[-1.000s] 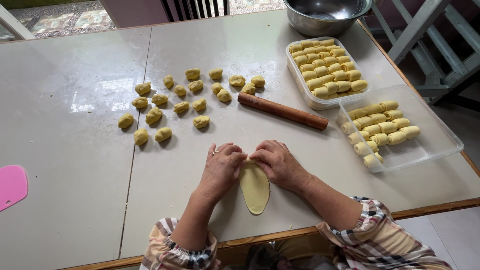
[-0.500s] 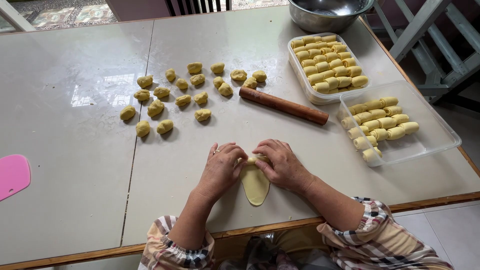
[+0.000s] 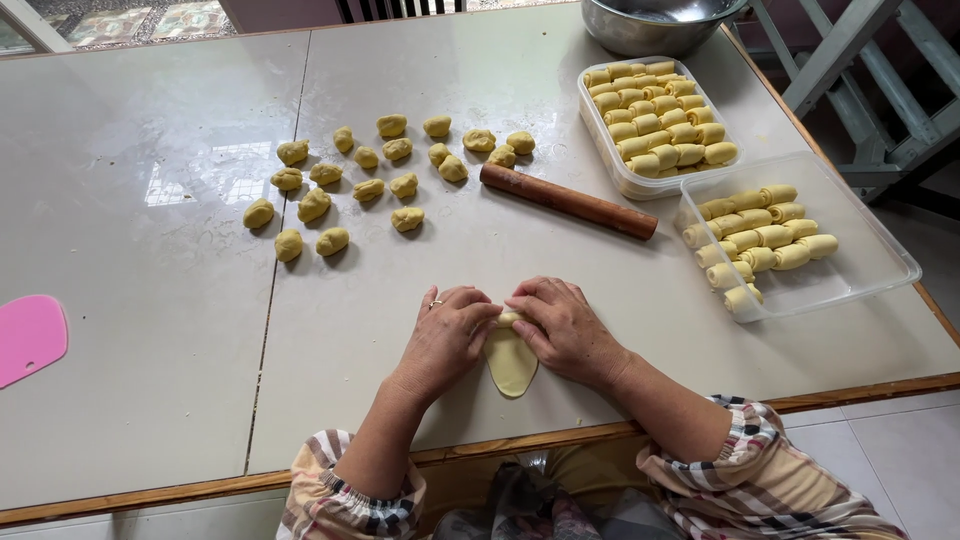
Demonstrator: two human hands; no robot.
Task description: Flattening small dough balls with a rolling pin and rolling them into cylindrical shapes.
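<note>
A flattened oval of yellow dough (image 3: 511, 365) lies on the pale table near the front edge. My left hand (image 3: 445, 335) and my right hand (image 3: 560, 325) both rest fingertips on its far end, which is curled up into a small roll. The near half of the dough shows flat between my wrists. A ring sits on a finger of my left hand.
Several small dough lumps (image 3: 370, 185) are spread over the table's middle. A brown wooden rolling pin (image 3: 568, 201) lies to their right. Two clear trays (image 3: 850, 270) (image 3: 600, 150) of rolled dough pieces stand at right, a metal bowl (image 3: 655, 22) at the back, a pink scraper (image 3: 30, 335) at the left edge.
My hands have drawn a little nearer, rolling the dough's far end toward me, so less flat dough shows than a second ago.
</note>
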